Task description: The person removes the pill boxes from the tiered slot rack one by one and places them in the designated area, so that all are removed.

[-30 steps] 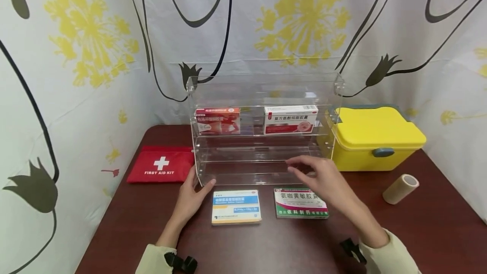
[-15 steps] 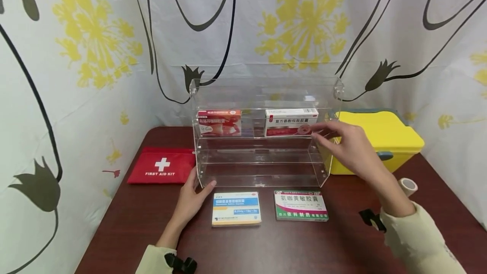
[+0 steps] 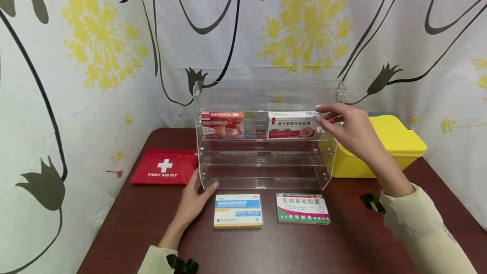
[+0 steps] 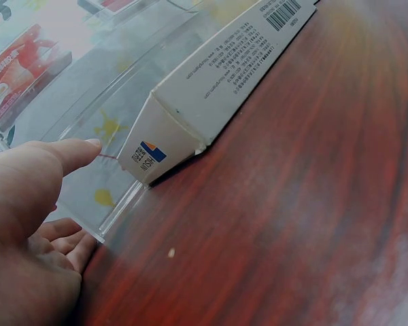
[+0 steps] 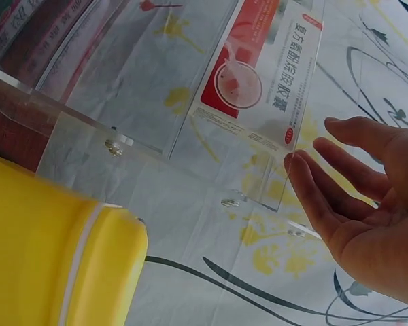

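A clear acrylic tiered rack (image 3: 262, 183) stands on the table. My left hand (image 3: 192, 200) holds its lower left side, with the thumb in front and the other fingers at the outer side, as the left wrist view shows. A red ibuprofen medicine box (image 3: 224, 126) and a white-and-red medicine box (image 3: 291, 127) stand on an upper tier. Beside the right end of the white-and-red box is my right hand (image 3: 354, 128), its fingers apart with nothing between them. In the right wrist view, its fingertips (image 5: 290, 160) are close to that box and the rack's edge; contact is unclear.
In front of the rack lie a blue-and-white medicine box (image 3: 238, 211) and a green-and-white medicine box (image 3: 302, 209). A red first aid pouch (image 3: 164, 166) lies to the left. A yellow lidded case (image 3: 399, 141) stands to the right, partly behind my right arm.
My right hand has moved up and to the right, from before the lower tier to the white-and-red box's end. My left hand stays on the rack. The view has shifted slightly.
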The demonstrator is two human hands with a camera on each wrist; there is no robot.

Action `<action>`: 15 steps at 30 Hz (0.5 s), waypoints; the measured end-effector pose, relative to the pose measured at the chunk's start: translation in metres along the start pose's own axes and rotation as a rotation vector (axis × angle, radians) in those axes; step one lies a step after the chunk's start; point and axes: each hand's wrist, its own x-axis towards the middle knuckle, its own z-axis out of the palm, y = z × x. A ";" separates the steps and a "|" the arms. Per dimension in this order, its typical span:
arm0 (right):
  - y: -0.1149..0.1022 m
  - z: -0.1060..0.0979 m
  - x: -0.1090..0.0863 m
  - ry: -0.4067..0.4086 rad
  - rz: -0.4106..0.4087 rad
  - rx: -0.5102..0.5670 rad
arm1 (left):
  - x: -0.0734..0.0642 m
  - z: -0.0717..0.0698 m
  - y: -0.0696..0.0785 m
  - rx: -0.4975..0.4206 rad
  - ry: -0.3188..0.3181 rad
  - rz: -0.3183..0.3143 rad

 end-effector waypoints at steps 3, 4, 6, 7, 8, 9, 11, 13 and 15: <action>0.000 0.001 0.001 -0.013 0.020 -0.003 | -0.001 0.001 0.005 -0.002 -0.007 -0.016; -0.001 0.001 0.001 -0.017 0.024 -0.003 | -0.002 0.001 0.008 -0.004 -0.007 -0.021; -0.002 0.001 0.001 -0.032 0.037 -0.001 | -0.005 0.000 0.018 -0.006 -0.009 -0.022; -0.002 0.001 0.002 -0.042 0.042 -0.002 | -0.007 0.000 0.023 -0.005 -0.011 -0.023; -0.003 0.002 0.002 -0.051 0.046 -0.001 | -0.008 -0.001 0.029 -0.002 -0.012 -0.022; -0.003 0.002 0.003 -0.059 0.049 -0.001 | -0.010 -0.002 0.034 0.001 -0.015 -0.022; -0.003 0.002 0.004 -0.073 0.051 -0.002 | -0.012 -0.004 0.042 0.006 -0.019 -0.021; -0.003 0.004 0.006 -0.085 0.048 -0.013 | -0.013 -0.005 0.045 0.008 -0.021 -0.023; -0.003 0.005 0.008 -0.096 0.042 -0.024 | -0.013 -0.005 0.046 0.006 -0.022 -0.022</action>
